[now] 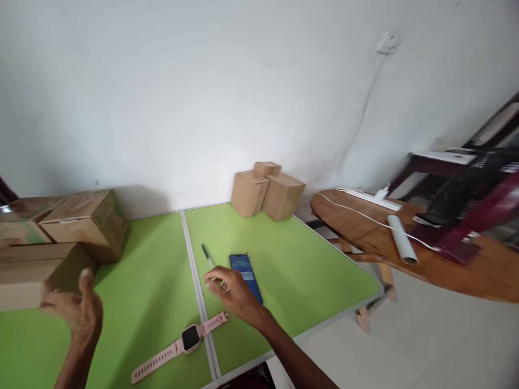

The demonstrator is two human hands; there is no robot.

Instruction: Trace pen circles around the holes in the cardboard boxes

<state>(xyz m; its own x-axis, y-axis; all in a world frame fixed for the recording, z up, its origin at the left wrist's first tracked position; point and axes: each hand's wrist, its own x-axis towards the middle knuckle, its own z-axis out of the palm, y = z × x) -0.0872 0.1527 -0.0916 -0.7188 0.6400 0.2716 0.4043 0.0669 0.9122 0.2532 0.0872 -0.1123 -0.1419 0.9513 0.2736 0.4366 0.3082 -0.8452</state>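
My left hand [75, 310] is raised at the left, in front of an open cardboard box [24, 278]. Its thumb points up and its slightly blurred fingers are spread, holding nothing. My right hand [237, 297] hovers over a pen [206, 252] with a dark end, fingers loosely bent and apart; the hand partly hides the pen. Beside that hand a smartphone [243, 266] lies face up with its screen lit, partly covered by the hand. Nearer to me a smartwatch [190, 338] with a pink strap lies stretched out across the table's white seam.
Cardboard boxes [83, 219] stand at the left of the green table [324, 270]. Several smaller cartons [249, 194] are grouped against the wall. To the right, a wooden table [352, 227] carries a power strip [368, 199], a cable and a white tube [401, 240].
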